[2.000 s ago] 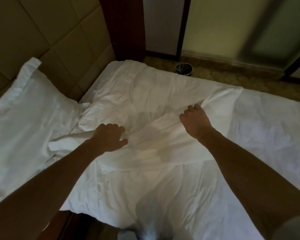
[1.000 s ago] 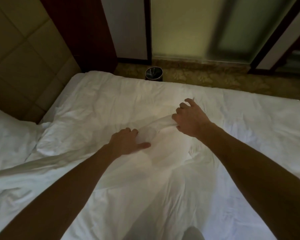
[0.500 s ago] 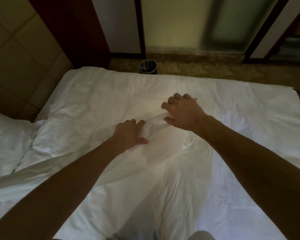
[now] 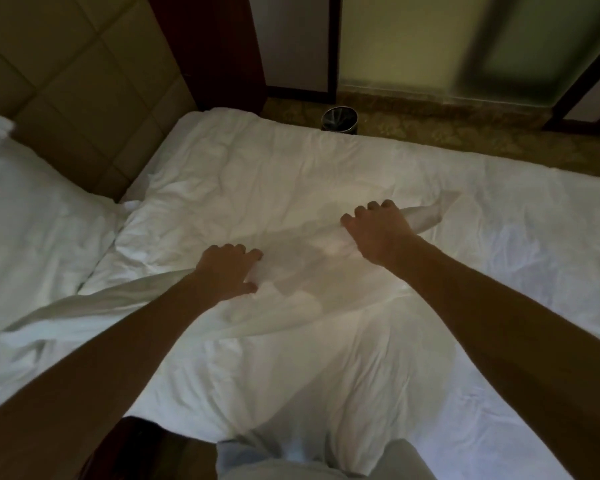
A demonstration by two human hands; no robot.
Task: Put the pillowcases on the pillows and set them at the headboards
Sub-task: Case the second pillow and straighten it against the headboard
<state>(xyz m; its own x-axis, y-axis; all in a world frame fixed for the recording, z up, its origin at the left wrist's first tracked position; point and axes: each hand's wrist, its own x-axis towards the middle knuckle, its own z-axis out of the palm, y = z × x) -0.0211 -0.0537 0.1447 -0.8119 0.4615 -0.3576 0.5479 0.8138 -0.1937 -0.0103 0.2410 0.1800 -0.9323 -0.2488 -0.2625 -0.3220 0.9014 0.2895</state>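
The bed, covered in white sheeting, fills most of the room. A padded headboard stands at its left end, and one white pillow leans against it. A flat white pillowcase lies across the middle of the bed. The left hand grips its near edge with curled fingers. The right hand grips the bunched far end, fingers also curled. A small dark waste bin stands on the floor just beyond the bed.

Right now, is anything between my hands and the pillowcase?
Nothing visible stands between them. The left hand and the right hand both grip the pillowcase, which lies stretched across the bed.
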